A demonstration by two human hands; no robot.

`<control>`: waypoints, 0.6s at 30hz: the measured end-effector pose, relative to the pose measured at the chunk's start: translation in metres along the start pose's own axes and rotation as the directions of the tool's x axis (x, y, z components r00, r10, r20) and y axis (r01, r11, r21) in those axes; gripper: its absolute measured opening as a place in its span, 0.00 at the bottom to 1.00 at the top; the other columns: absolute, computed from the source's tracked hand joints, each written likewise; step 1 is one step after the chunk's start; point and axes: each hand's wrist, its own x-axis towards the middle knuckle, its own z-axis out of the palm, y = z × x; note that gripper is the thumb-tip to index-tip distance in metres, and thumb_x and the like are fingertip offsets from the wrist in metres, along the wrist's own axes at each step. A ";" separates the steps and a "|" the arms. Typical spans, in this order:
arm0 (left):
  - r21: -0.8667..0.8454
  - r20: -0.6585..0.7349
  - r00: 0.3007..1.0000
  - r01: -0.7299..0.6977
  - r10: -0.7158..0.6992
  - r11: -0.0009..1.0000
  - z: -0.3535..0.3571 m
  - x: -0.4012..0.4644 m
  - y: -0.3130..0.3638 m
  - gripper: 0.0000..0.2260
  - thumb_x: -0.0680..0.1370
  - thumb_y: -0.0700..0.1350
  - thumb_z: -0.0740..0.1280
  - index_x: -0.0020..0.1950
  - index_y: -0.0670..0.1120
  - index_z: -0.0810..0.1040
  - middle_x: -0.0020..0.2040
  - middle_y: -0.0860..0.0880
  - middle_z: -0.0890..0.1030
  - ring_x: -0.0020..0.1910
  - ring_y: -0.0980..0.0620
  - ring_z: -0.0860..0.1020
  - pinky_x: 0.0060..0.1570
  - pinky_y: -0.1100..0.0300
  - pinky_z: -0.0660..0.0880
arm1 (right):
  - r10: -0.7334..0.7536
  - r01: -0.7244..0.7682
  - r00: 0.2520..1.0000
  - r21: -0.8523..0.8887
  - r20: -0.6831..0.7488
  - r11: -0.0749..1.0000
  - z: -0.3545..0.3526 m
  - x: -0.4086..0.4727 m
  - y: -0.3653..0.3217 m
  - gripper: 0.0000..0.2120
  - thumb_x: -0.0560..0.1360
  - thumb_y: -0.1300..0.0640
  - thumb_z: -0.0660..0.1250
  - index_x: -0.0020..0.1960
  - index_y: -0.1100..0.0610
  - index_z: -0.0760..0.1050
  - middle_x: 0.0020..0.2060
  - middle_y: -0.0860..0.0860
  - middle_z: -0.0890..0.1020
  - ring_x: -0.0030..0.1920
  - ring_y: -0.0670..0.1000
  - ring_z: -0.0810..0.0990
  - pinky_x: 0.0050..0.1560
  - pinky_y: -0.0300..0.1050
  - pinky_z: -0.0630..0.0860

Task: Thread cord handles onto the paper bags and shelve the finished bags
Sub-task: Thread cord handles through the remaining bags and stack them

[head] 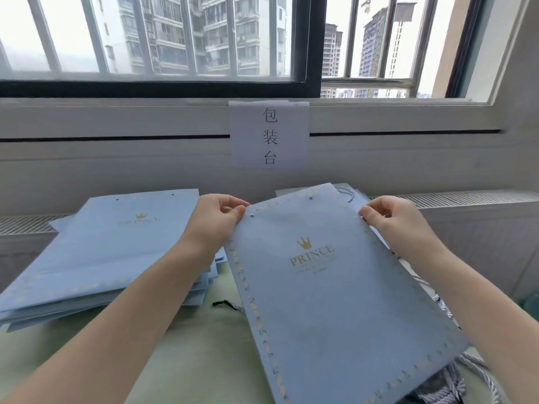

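A flat light-blue paper bag with a gold crown and "PRINCE" print lies tilted in front of me over the table. Two punched holes show near its top edge. My left hand pinches the bag's top left corner. My right hand pinches its upper right edge. Grey-white cord handles lie bundled under the bag's lower right corner, partly hidden. No cord is seen in the bag's holes.
A stack of the same blue bags lies flat at the left. More bags with cords sit behind the held one. A pale green table top runs below. A paper sign hangs under the window sill.
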 end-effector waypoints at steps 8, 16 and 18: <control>0.074 0.055 0.996 0.069 -0.073 0.995 0.033 -0.009 -0.016 0.07 0.80 0.38 0.62 0.50 0.41 0.80 0.40 0.45 0.77 0.42 0.47 0.76 0.44 0.57 0.74 | 0.038 -0.096 0.994 0.674 0.100 0.732 -0.008 -0.003 -0.020 0.08 0.79 0.66 0.60 0.45 0.59 0.76 0.35 0.52 0.78 0.34 0.45 0.73 0.34 0.34 0.74; 0.598 0.285 0.949 -0.284 0.132 0.749 0.047 -0.016 -0.012 0.22 0.78 0.64 0.52 0.56 0.50 0.76 0.53 0.50 0.79 0.55 0.47 0.76 0.55 0.47 0.72 | -0.202 -0.261 0.867 0.760 0.455 0.595 0.015 -0.032 -0.042 0.06 0.69 0.66 0.65 0.45 0.62 0.76 0.37 0.54 0.81 0.37 0.49 0.79 0.44 0.38 0.77; 0.329 0.339 0.888 -0.421 0.311 0.845 0.051 -0.020 -0.004 0.30 0.75 0.68 0.49 0.52 0.46 0.78 0.46 0.46 0.80 0.48 0.46 0.77 0.50 0.46 0.73 | -0.222 -0.281 0.856 0.781 0.467 0.557 0.018 -0.035 -0.044 0.06 0.68 0.66 0.65 0.45 0.61 0.77 0.38 0.54 0.81 0.37 0.49 0.79 0.43 0.38 0.78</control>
